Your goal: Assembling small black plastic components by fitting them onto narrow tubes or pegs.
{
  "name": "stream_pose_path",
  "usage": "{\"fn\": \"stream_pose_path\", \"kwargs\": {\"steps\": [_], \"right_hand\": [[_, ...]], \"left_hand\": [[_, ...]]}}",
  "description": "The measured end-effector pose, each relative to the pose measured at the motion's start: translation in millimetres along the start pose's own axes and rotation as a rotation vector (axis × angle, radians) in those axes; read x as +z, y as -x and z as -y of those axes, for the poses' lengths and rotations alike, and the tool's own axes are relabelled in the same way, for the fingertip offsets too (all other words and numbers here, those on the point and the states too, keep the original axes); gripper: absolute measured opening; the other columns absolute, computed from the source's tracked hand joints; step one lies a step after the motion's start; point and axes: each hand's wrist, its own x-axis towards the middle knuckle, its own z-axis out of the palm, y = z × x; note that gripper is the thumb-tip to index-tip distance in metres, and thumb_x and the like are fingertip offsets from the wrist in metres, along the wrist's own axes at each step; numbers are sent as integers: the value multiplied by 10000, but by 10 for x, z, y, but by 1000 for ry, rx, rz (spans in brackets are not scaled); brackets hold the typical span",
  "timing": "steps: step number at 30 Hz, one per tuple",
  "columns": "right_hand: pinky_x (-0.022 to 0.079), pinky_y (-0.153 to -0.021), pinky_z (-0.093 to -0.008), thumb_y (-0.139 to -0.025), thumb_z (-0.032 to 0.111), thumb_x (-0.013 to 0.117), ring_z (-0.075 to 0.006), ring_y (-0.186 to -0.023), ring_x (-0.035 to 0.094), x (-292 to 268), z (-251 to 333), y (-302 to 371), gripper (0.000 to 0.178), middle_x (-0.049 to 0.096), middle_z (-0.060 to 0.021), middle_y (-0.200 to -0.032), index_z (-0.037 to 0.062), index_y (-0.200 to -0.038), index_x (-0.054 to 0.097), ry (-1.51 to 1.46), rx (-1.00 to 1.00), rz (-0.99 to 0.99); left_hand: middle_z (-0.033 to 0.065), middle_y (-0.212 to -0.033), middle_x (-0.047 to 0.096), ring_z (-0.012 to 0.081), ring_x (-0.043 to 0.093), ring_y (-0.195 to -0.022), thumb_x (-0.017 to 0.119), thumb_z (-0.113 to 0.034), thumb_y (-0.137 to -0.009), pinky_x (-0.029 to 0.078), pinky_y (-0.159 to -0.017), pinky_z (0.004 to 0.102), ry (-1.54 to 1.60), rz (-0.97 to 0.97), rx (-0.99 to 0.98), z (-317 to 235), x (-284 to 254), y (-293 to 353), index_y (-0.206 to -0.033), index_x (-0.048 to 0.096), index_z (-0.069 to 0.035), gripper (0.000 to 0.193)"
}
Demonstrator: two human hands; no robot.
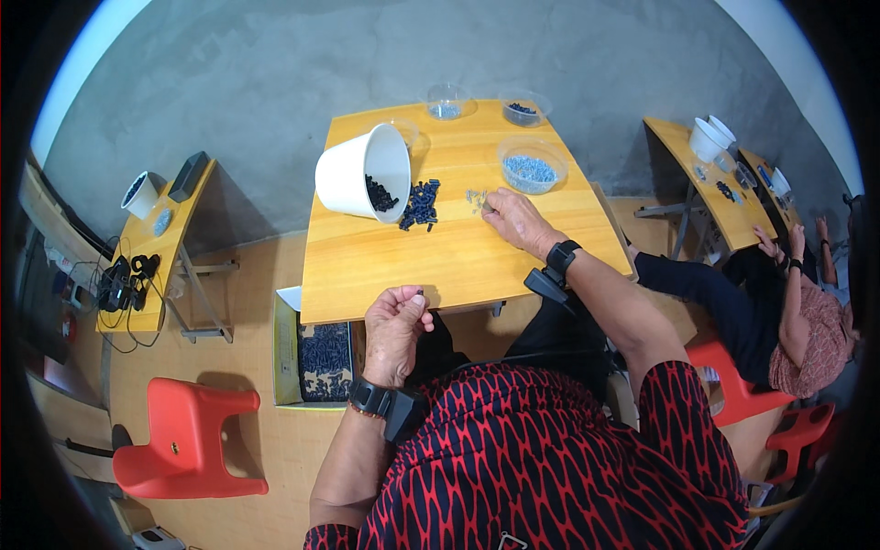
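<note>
Near the table's front edge, my left hand [394, 332] is closed, with thumb and forefinger pinching a small dark piece [420, 294]. My right hand [521, 223] rests over the table, its fingertips drawn together at a little scatter of small silvery pieces [474, 195]. Whatever lies between those fingertips is hidden. Left of them is a heap of short dark-blue cylindrical pieces [421, 203]. It spreads from the mouth of a white bucket [335, 174] tipped on its side, with more dark pieces inside. Just beyond my right hand stands a clear round tub of small bluish-silver pieces [532, 171].
Two more clear tubs, one with silvery bits [445, 111] and one with dark pieces [522, 112], stand at the table's far edge. A box of dark pieces [324, 362] sits on the floor at left, near a red chair [188, 440]. People [807, 321] sit at tables on the right.
</note>
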Motion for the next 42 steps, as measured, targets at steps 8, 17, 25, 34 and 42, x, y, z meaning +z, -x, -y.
{"fn": "stream_pose_path", "kwargs": {"steps": [8,17,25,34,42], "right_hand": [[462,-859,-476,-923,142,568,-425,-966,573,-21,41,-7,154,591,-232,-981,-9,-953,582,-21,47,20],[491,-802,-416,-958,176,574,-346,-855,620,-52,13,-24,214,635,-213,-902,-37,-944,563,-300,209,-11],[516,-596,-261,-945,112,615,-94,-667,617,-84,97,40,135,628,-68,-791,-12,-919,570,-653,363,-15],[559,-647,-264,-923,38,627,-114,-726,646,-285,1125,430,126,638,-59,-825,-33,-1020,589,-939,118,204],[557,-655,-304,-884,36,656,-183,-741,687,-386,1323,495,128,690,-140,-834,-28,-983,604,-684,-54,240]], "left_hand": [[51,-849,623,141,601,-671,621,-19,-937,536,-613,270,11,-10,5,21,-4,5,-1018,598,-13,84],[64,-855,630,143,601,-667,614,-21,-942,536,-610,274,26,-4,8,29,-29,-4,-1027,595,-11,88],[66,-855,632,146,607,-676,619,-12,-937,540,-631,274,9,9,13,25,-18,8,-1035,597,-7,101],[74,-921,633,151,615,-722,644,16,-917,544,-673,276,-4,91,66,-37,100,72,-1022,597,-5,117],[70,-912,635,145,612,-729,642,17,-918,535,-674,264,-7,167,113,-44,129,90,-1018,605,1,108]]}}
